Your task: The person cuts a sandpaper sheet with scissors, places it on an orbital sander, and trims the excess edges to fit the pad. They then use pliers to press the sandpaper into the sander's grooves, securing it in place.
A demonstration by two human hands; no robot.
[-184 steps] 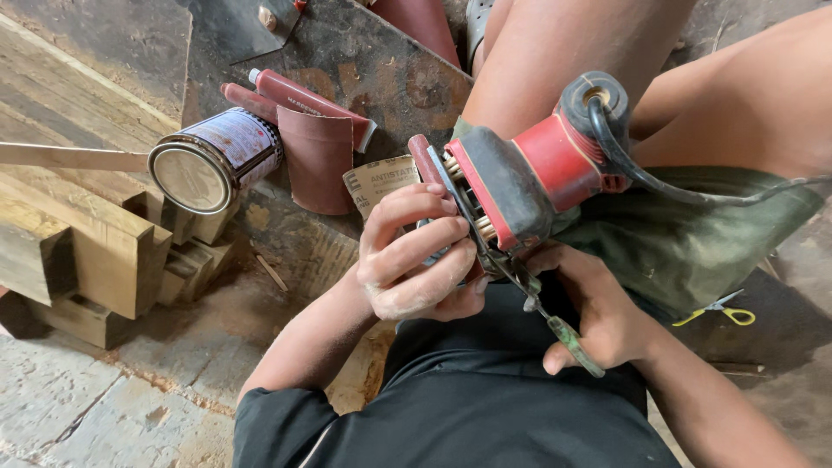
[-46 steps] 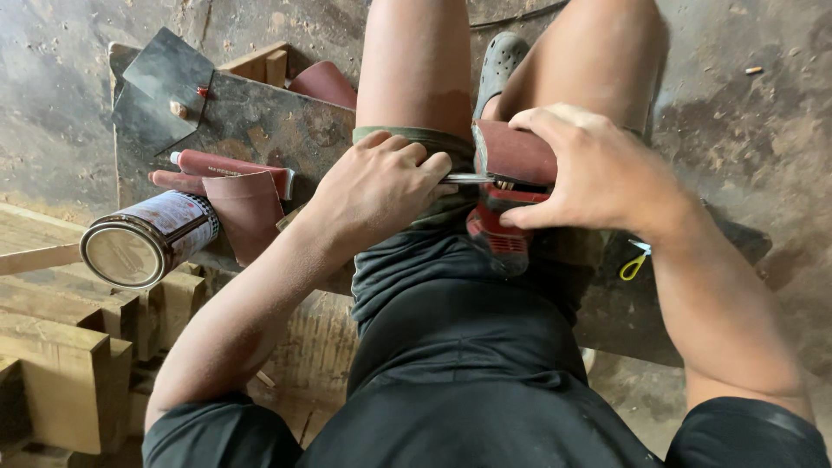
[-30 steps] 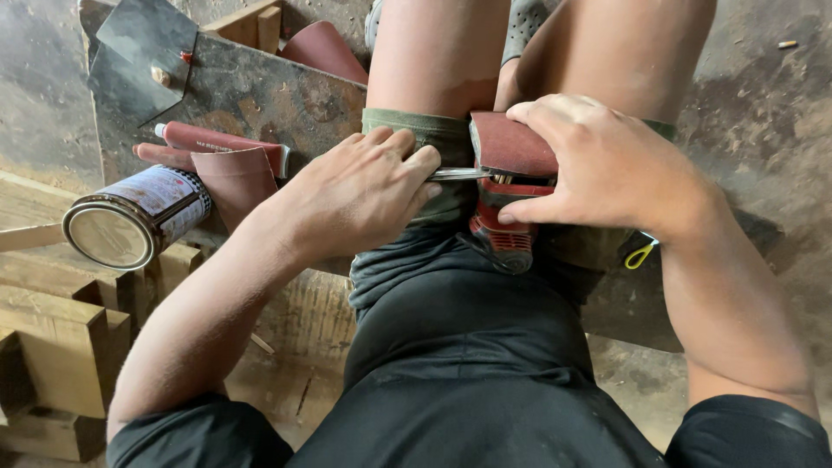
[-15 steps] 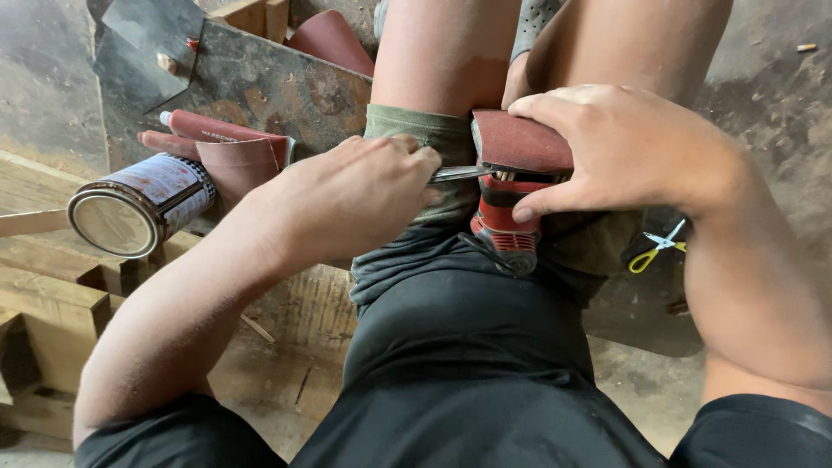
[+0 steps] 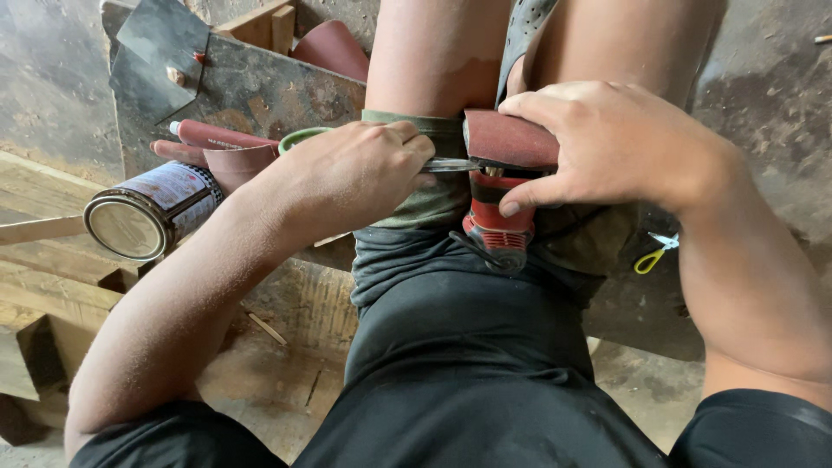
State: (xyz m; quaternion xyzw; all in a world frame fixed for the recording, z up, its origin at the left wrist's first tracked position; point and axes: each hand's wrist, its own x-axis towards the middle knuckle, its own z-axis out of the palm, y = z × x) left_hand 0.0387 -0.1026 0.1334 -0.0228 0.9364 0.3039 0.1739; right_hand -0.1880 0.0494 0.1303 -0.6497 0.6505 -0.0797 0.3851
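Presently, a red power sander [image 5: 496, 217] is held upright in the lap, between the thighs. Its base, faced with reddish-brown sandpaper [image 5: 511, 139], is clamped by the right hand [image 5: 607, 143], fingers curled over the top edge and thumb pressed below. A thin metal tool [image 5: 451, 164] is pinched in the closed fingers of the left hand [image 5: 347, 173], its tip set against the sandpaper's edge. A tin can [image 5: 147, 212] is seen on its side on timber, near rolled sandpaper [image 5: 221, 152].
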